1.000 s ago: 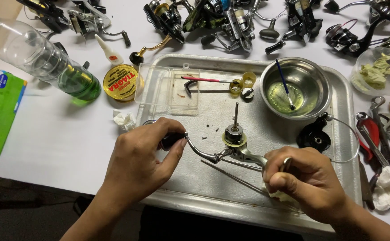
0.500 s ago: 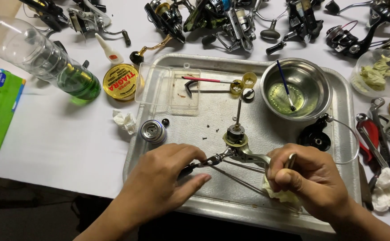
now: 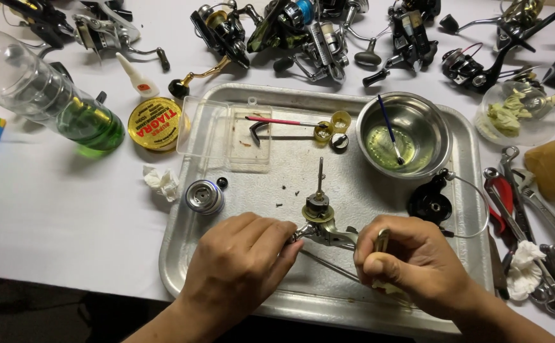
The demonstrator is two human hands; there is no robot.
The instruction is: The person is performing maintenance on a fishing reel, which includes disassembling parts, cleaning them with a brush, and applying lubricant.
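Over a metal tray (image 3: 182, 254), 2 hands work on a stripped fishing reel body (image 3: 320, 223). The left hand (image 3: 242, 267) grips its side; the right hand (image 3: 411, 263) pinches what looks like a small tool (image 3: 381, 241). A spool (image 3: 204, 196) sits nearby.

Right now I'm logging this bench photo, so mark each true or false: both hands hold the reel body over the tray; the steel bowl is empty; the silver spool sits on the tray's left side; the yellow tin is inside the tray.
1. Left hand and right hand hold the reel body over the tray: true.
2. Steel bowl is empty: false; it holds yellowish liquid and a blue brush.
3. Silver spool sits on the tray's left side: true.
4. Yellow tin is inside the tray: false; it lies on the table beside it.
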